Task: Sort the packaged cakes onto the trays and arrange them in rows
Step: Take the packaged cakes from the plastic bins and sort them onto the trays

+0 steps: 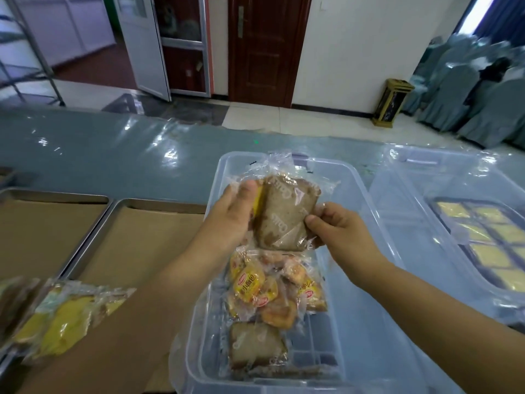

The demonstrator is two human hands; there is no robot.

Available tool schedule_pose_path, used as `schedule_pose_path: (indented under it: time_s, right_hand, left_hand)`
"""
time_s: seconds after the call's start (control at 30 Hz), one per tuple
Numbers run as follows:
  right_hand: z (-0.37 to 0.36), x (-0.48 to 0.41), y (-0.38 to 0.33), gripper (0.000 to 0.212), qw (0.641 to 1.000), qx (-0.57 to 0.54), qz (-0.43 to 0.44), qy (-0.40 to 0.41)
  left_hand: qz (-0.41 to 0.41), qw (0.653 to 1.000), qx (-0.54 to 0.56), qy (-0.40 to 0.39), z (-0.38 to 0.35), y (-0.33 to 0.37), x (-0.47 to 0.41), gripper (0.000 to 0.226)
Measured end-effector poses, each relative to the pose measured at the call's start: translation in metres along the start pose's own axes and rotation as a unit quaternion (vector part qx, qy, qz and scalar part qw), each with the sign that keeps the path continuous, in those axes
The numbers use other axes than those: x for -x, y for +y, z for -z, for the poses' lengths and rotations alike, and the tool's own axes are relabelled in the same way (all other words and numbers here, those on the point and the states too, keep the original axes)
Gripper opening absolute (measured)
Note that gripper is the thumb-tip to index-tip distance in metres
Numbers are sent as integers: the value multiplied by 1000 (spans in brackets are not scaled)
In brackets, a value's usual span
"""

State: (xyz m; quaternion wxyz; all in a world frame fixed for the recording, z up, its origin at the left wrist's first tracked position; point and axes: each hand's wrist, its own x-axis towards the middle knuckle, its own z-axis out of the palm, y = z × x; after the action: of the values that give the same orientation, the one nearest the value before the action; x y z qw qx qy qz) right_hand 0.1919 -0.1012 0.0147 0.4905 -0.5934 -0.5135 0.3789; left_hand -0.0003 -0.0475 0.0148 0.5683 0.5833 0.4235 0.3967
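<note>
Sorting hardly begun — most is left.
A brown cake slice in a clear printed wrapper [287, 214] is held mid-frame above the clear plastic bin [360, 322], gripped by the left hand [233, 220] and pinched at its edge by the right hand [338, 231]; paper-lined metal trays [147, 245] at left show bare — other packets [255, 288] are left in the bin.

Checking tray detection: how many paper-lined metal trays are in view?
2. One paper-lined metal tray at far left; the second tray beside it, next to the clear plastic bin. A third may hide under the blurred cake packs bottom left.
</note>
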Motion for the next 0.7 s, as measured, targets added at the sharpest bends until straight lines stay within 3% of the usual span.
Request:
schedule_pose_path:
  time_s: [0.13,0.2,0.27,0.3,0.37,0.43,0.5,0.57,0.7]
  right_hand:
    - [-7,-1,1,12,999,2,-15,-28]
    - [-10,-4,6,6,996,20,-59,-64]
    - [-12,-4,18,6,978,157,-79,-113]
    - [-12,-2,25,7,947,273,-56,-158]
    - [-17,8,36,7,850,438,-6,-291]
    - [-22,23,45,8,780,449,-23,-434]
    - [-26,36,51,11,737,412,-71,-531]
    - [-27,44,56,20,709,403,-88,-572]
    - [-31,52,70,23,672,513,-2,-533]
  left_hand:
    - [-37,993,-106,24,-2,-1,4,44]
    - [-54,986,-149,58,6,-3,3,39]
    - [-69,976,-186,91,15,-6,2,40]
    - [-74,972,-200,100,20,-8,3,39]
    - [-78,969,-215,99,26,-12,4,35]
    - [-79,969,-219,87,28,-18,6,34]
    - [-78,968,-226,78,29,-22,7,34]
    - [-76,968,-227,79,28,-23,8,36]
    - [-71,972,-209,82,29,-23,7,39]
